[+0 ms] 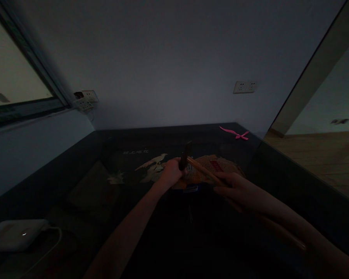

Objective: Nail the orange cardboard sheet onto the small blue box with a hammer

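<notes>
We see a wide dark glossy table [151, 240] filling the lower part of the view, set into a corner under a plain grey wall [174, 58], and the light is dim throughout. Near the table's middle lies a round brownish mat with a red patch [218, 167], and over its near edge both hands meet around a small hammer with a light wooden handle and a dark metal head [198, 166]. The hammer runs slantwise: its dark head stands up just above the left hand [171, 173], while the pale handle slopes down and to the right into the right hand [232, 187]. The right hand is wrapped about the lower end of the handle, fingers curled over it. The left hand is closed at the neck of the hammer, just under the head; whether it pinches something else there we cannot tell. Just left of that hand, pale bird-shaped figures [154, 166] show on the tabletop. At the near left corner rests a flat white box with a white cable [16, 234]. At the far right edge lies a thin pink ribbon [235, 133], well apart from the hands.
</notes>
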`<state>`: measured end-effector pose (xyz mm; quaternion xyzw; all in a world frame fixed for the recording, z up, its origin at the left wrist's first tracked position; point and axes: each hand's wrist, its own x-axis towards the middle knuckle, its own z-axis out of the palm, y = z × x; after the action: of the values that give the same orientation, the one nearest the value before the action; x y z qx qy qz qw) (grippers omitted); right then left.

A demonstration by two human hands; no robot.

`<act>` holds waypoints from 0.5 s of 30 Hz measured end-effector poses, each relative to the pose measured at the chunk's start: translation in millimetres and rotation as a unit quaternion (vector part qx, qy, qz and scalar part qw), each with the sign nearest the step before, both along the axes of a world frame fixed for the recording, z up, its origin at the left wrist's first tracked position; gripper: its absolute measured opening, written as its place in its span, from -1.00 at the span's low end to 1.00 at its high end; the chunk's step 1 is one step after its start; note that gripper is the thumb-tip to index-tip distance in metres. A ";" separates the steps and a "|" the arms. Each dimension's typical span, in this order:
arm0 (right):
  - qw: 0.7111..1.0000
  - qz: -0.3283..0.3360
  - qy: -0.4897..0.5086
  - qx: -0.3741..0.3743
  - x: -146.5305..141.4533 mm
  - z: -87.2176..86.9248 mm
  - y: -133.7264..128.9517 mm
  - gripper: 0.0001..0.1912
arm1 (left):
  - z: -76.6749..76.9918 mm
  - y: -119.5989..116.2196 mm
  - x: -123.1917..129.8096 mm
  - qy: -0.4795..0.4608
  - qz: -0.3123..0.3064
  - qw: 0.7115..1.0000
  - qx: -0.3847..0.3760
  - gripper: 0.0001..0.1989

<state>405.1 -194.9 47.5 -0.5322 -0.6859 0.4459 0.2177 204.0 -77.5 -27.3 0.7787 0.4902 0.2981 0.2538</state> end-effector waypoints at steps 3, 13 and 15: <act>1.000 -0.015 0.013 -0.001 1.0 1.5 -1.3 -0.76 | 1.1 -1.2 1.2 -0.001 0.011 1.000 -0.019 -0.80; 1.000 -0.022 0.018 -0.005 3.7 -0.5 -3.3 -0.83 | -1.5 0.2 -0.5 0.004 0.002 1.000 0.011 -0.83; 0.998 -0.043 0.040 0.011 7.0 1.5 -6.7 -0.80 | -3.5 1.3 -0.4 0.011 0.000 1.000 0.026 -0.88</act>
<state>412.1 -201.7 49.0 -0.5403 -0.6580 0.4500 0.2695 203.6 -76.1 -30.8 0.7886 0.4849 0.3017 0.2281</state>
